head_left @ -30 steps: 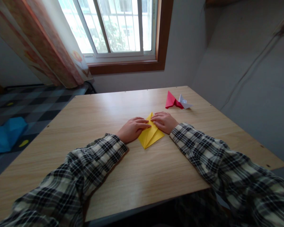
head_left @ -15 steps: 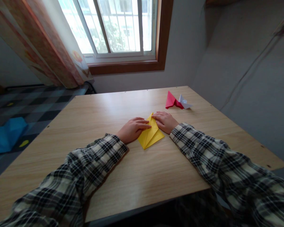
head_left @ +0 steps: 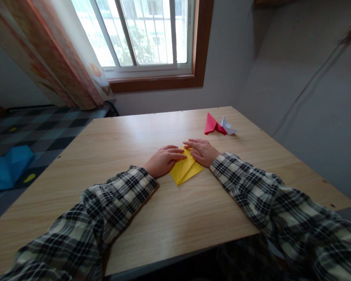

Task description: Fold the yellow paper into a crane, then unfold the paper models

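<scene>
Since the earlier frames, the right hand (head_left: pixel 203 151) has slid forward over the top tip of the paper (head_left: pixel 185 169), so the yellow point that stood up between the hands is now covered by its fingers; the left hand (head_left: pixel 163 159) has stayed in its place.

Largest is the table (head_left: pixel 128 156), a light wood board with a few small screw marks along its edges. Both arms in checked sleeves lie on it and meet near its middle.

On the table, between the two hands, lies the paper. It is bright yellow and folded into a long kite or diamond shape, with the lower point toward the person. A straight crease runs along its length, and the two halves take the light differently, one a little darker than the other. It lies flat, and only its lower part shows.

Each hand is flat with the palm down and the fingers stretched out, pressing on the upper part of the paper, the left from the left side, the right from the right. The fingertips almost meet over the crease. Neither hand pinches anything.

Farther back on the right rest a red fold (head_left: pixel 212 125) and a white fold (head_left: pixel 228 127), touching each other, well apart from the hands.
</scene>
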A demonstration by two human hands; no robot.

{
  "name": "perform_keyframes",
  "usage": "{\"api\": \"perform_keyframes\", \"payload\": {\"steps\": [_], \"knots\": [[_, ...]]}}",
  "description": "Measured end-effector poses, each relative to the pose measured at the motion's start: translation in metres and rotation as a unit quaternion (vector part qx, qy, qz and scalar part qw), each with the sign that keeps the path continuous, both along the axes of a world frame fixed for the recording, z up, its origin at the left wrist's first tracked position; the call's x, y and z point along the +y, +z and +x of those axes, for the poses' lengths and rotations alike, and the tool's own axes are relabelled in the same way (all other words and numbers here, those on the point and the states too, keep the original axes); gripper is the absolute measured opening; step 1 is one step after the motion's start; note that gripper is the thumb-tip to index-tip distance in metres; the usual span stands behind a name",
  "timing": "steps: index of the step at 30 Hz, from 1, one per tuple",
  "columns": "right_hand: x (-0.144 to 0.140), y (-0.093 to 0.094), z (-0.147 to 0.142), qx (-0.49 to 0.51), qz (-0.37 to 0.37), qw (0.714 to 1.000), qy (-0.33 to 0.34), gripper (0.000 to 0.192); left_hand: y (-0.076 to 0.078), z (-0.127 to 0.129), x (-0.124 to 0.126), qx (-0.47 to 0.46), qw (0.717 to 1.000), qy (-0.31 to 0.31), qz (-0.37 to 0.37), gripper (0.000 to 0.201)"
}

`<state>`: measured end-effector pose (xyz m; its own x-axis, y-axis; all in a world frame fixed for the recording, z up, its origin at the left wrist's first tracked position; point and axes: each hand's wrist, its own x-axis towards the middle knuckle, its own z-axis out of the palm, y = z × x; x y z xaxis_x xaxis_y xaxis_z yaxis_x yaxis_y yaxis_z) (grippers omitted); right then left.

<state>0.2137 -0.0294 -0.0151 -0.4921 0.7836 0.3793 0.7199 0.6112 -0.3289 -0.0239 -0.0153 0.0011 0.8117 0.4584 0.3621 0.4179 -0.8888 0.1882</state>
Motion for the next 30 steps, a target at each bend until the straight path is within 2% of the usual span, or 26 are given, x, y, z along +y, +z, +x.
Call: {"api": "perform_keyframes", "payload": {"steps": [9,22,26,30], "knots": [[0.003,-0.0021,-0.0012,-0.001,-0.016,0.999,-0.049,0.061,0.0034,0.0005,-0.003,0.01,0.999,-0.024,-0.02,0.038],[0.0021,-0.0003,-0.002,-0.013,-0.025,0.993,-0.112,0.063,0.0034,0.0022,-0.0035,0.005,1.0,-0.023,-0.014,0.035],[0.0036,-0.0042,-0.0009,-0.02,-0.033,0.989,-0.139,0.063,0.0033,0.0024,-0.0035,0.002,1.0,-0.024,-0.02,0.035],[0.0066,-0.01,0.0011,-0.003,-0.009,0.991,-0.133,0.06,0.0023,0.002,-0.004,0.01,1.0,-0.004,-0.014,0.033]]}}
